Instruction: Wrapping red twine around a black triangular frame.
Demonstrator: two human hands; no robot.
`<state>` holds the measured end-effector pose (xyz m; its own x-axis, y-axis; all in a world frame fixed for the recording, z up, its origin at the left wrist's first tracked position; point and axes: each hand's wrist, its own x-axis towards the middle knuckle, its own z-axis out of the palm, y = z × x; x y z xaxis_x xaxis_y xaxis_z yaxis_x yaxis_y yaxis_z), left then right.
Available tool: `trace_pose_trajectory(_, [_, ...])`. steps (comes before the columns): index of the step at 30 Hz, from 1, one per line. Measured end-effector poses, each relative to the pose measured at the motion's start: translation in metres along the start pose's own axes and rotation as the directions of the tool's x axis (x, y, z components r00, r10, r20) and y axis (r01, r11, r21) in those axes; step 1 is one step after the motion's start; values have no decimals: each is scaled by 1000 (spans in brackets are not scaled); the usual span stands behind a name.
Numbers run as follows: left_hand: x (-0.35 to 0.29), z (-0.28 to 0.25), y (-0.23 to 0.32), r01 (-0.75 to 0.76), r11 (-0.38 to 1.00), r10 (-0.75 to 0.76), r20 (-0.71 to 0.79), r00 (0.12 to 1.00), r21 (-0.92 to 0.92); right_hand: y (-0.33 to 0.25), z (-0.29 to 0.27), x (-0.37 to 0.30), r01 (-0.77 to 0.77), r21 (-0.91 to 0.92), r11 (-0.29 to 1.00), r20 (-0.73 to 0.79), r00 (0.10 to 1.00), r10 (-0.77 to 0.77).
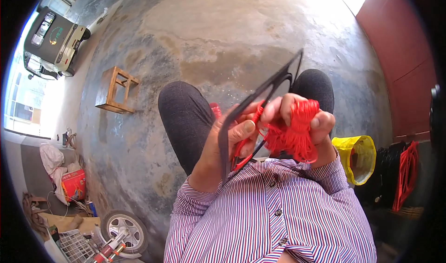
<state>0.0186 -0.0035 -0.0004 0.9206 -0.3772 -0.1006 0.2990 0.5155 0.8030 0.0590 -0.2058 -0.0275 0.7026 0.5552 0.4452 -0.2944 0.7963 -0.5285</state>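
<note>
Red tassel (297,130) gripped by both hands beside yellow bag (360,158).

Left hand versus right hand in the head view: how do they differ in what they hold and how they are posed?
The left hand pinches a thin dark flat frame with thumb and fingers, while the right hand closes its grip around a bunch of red tassel threads. The left hand sits lower, its thumbnail showing; the right hand sits higher, fingers curled over. Both are bare, meet above the lap, and come from striped shirt sleeves.
</note>
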Motion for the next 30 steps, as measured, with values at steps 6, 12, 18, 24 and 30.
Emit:
trace_pose_trajectory(6, [0, -19, 4, -84, 990, 85, 10, 996, -110, -7, 11, -4, 176, 117, 977, -286, 948, -137])
trace_pose_trajectory(12, [1, -22, 11, -82, 985, 90, 49, 995, -152, -1, 4, -11, 87, -14, 996, -228, 970, -88])
trace_pose_trajectory(18, [4, -31, 10, -102, 980, 112, 47, 993, -172, 3, 1, -17, 119, 34, 992, -276, 955, -105])
trace_pose_trajectory(24, [1, -36, 7, -72, 985, 76, 21, 997, -158, -3, -12, -19, 264, 269, 926, -432, 893, -128])
trace_pose_trajectory(30, [2, -31, 7, -66, 989, 70, 25, 997, -134, -30, -74, -38, 363, 264, 894, -459, 862, -215])
